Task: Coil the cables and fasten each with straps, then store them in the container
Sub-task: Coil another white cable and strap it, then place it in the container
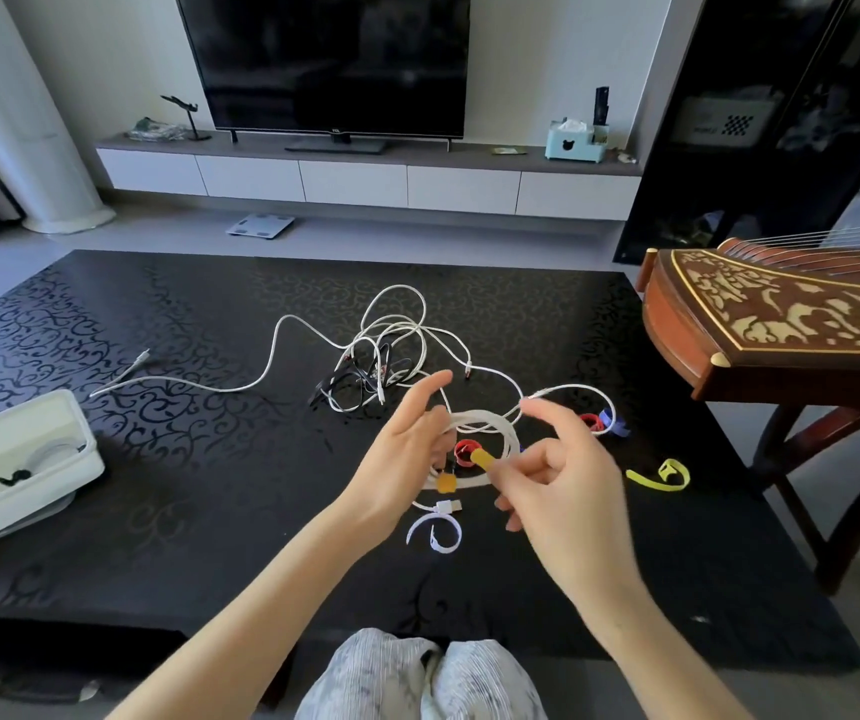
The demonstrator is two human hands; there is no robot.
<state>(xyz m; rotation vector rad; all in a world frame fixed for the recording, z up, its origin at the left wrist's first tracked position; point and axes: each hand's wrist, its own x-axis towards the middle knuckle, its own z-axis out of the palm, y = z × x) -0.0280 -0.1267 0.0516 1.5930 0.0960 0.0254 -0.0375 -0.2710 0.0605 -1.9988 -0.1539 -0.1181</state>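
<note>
Head view: left hand holds a white coil, right hand pinches its orange strap; tangled cables lie uncoiled.

Up at the back, a big television with a dark screen stands on a long low white cabinet, a pale blue tissue box to its right, a small model plane to its left. On the floor below lies a bathroom scale, and at the right a carved wooden zither juts in beside the black patterned table
</note>
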